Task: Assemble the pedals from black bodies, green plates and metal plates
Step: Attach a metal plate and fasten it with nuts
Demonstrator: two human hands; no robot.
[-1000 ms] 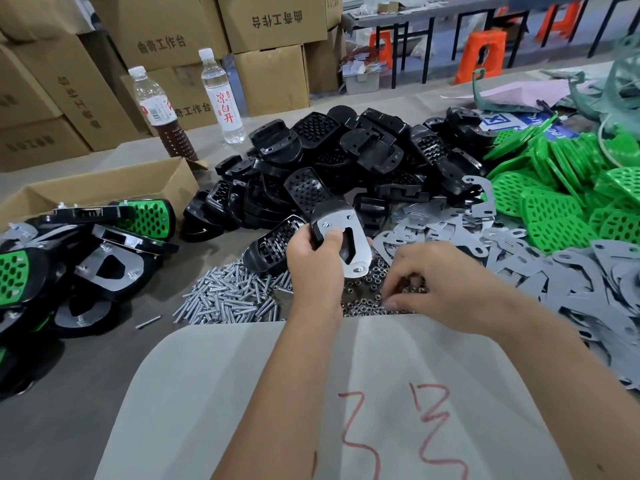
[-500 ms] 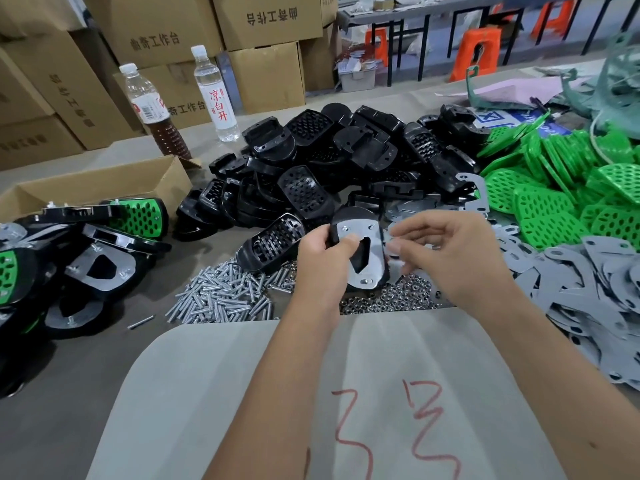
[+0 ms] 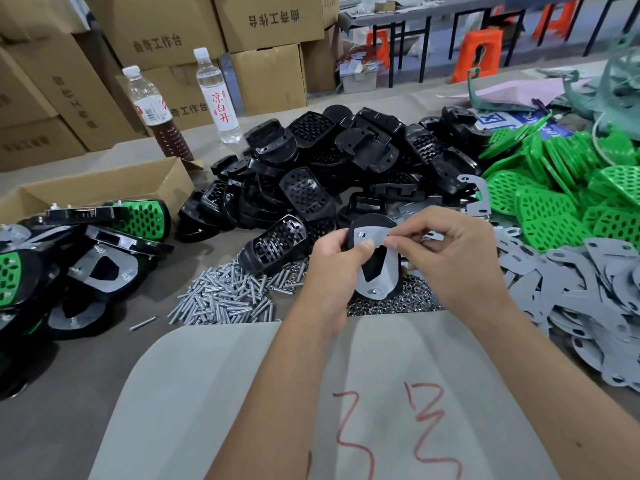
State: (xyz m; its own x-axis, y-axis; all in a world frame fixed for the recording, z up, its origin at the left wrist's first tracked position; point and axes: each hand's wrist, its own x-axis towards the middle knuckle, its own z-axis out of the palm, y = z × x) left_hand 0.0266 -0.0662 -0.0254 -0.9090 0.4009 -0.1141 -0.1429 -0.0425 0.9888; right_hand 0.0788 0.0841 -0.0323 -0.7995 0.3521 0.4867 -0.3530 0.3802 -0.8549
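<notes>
We hold the pedal (image 3: pixel 375 261) up over the middle of the desk (image 3: pixel 69 393), above the heap of nuts (image 3: pixel 391 304). Our left hand (image 3: pixel 334 268) grips its left edge, thumb pressed on the metal plate (image 3: pixel 381 258) that faces us. Our right hand (image 3: pixel 446 251) comes in from the right with thumb and forefinger pinched together at the plate's upper right corner; something small sits between those fingertips (a nut, we would guess, though it is too small to tell).

The pedal's long axis runs away from us, top end far, bottom end near. Bolt ends show at the top left and at the bottom of the plate. The right hand is the nearer one to the upper right corner, so the coming move likely turns on lining what it pinches with the bolt end there, while the left hand keeps the pedal steady.

Black bodies (image 3: pixel 329 168) are heaped at the far middle of the desk, green plates (image 3: pixel 554 202) at the far right, loose metal plates along the right edge, bolts (image 3: pixel 225 299) left of the nuts, finished pedals (image 3: pixel 86 251) at the left edge.
</notes>
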